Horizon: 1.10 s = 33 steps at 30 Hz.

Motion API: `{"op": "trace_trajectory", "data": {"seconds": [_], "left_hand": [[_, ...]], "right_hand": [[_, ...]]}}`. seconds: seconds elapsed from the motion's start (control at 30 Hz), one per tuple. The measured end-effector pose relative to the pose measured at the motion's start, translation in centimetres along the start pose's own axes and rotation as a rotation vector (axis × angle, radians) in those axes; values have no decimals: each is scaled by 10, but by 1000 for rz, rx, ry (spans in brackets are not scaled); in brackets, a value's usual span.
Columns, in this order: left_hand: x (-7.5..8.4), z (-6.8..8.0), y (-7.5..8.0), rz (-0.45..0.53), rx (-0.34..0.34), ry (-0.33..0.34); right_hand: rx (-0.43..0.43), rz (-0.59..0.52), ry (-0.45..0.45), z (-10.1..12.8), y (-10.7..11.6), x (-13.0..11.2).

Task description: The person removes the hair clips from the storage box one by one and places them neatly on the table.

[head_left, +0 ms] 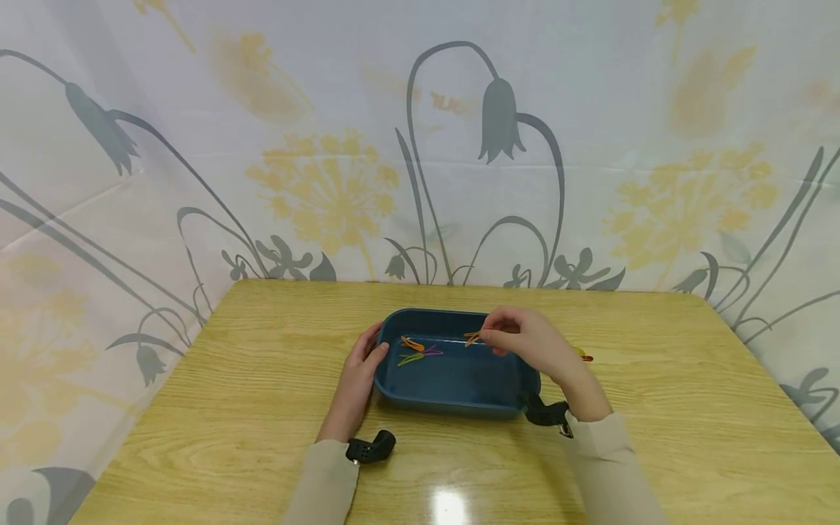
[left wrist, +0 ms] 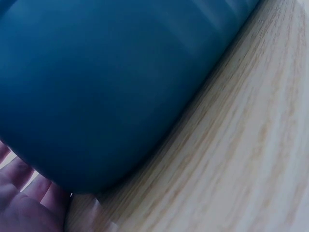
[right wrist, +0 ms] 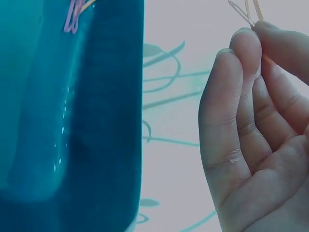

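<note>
A dark blue rectangular tray [head_left: 453, 408] with raised walls stands on the table. My left hand [head_left: 361, 364] holds its left end, thumb at the rim and fingers along the outer wall; in the left wrist view the fingers [left wrist: 36, 186] lie against that wall [left wrist: 106, 96]. Above the tray's right part, my right hand [head_left: 528, 341] pinches a thin orange V-shaped clip [head_left: 472, 337] between thumb and fingertips. Inside the tray at left lie an orange clip [head_left: 412, 344], a green clip [head_left: 410, 359] and a purple clip [head_left: 433, 351].
On the wooden table [head_left: 669, 379], right of the tray and partly hidden by my right hand, lie yellow and red clips [head_left: 582, 355]. A flower-patterned cloth [head_left: 577, 58] hangs behind the table's far edge. Each wrist bears a black strap mount [head_left: 372, 446].
</note>
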<state>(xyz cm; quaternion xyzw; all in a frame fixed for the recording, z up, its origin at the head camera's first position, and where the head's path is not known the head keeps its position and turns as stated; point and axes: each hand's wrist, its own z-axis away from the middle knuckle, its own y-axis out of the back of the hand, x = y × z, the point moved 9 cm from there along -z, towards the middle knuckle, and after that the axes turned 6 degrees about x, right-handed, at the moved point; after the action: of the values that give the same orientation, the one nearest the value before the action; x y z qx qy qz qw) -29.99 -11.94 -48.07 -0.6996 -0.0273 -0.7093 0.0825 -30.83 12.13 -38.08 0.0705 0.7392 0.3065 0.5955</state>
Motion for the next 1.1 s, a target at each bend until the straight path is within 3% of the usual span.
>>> {"op": "trace_trajectory", "data": {"seconds": [0.33,0.57,0.8,1.1], "left_hand": [[0,1,1,-3,0,0],[0,1,2,-15,9,3],[-2,1,2,-10,-2,5],[-1,-1,1,-1,-3,9]], "right_hand": [[55,-6,-44,8,17,14],[130,88,-77,11,37,28],[149,116,-100,13,45,37],[231,32,-139,17,60,55]]}}
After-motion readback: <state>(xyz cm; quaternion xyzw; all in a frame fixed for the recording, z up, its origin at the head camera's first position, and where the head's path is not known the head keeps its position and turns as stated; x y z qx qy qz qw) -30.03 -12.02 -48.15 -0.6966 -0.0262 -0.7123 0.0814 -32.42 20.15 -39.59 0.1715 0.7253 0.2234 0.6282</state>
